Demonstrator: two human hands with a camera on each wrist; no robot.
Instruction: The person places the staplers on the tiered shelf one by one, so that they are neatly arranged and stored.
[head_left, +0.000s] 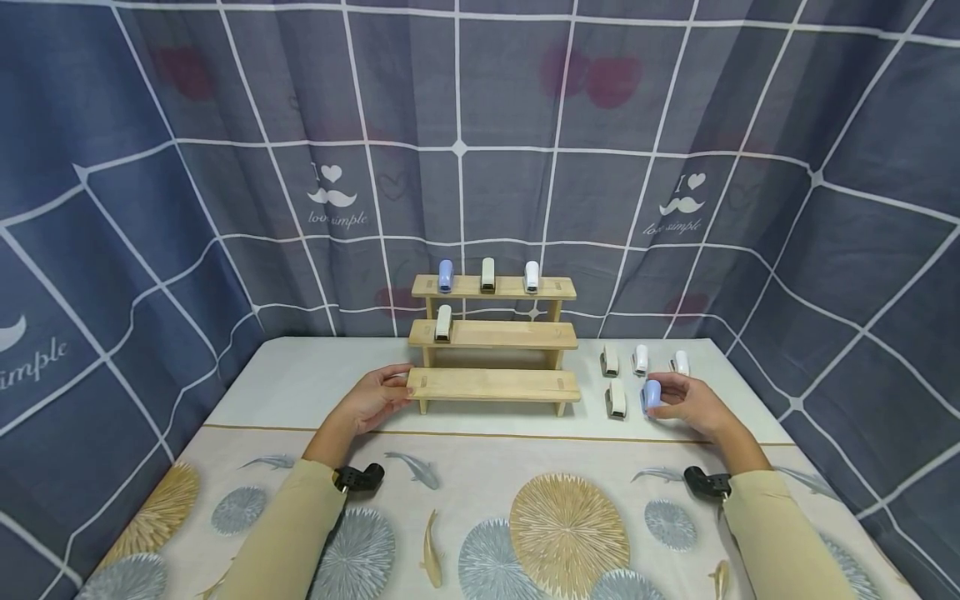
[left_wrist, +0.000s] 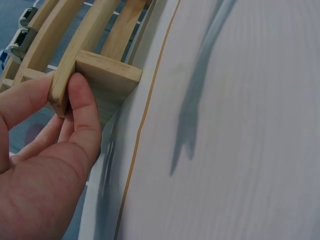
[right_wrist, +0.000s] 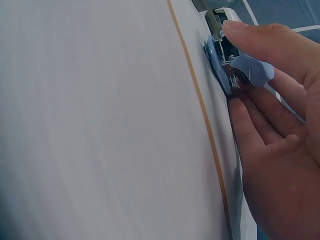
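Between the curled thumb and fingers of the right hand (head_left: 688,404), a blue stapler (head_left: 651,395) is being pinched, just beside a cream stapler (head_left: 616,400). By the left hand's (head_left: 377,397) closed fingertips, the lowest tier of a wooden rack (head_left: 495,384) is being gripped. Both are being backed by a pale table surface (head_left: 300,379), printed nearer with fish and discs; beyond, the space is being enclosed by grey-blue, white-gridded curtains (head_left: 498,196).

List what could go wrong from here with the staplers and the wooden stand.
1. The left hand grips an end of the wooden stand's lowest step; a tug might shift it and topple the four staplers standing above.
2. The right hand holds the blue stapler close to a cream stapler, which a sideways move could knock.
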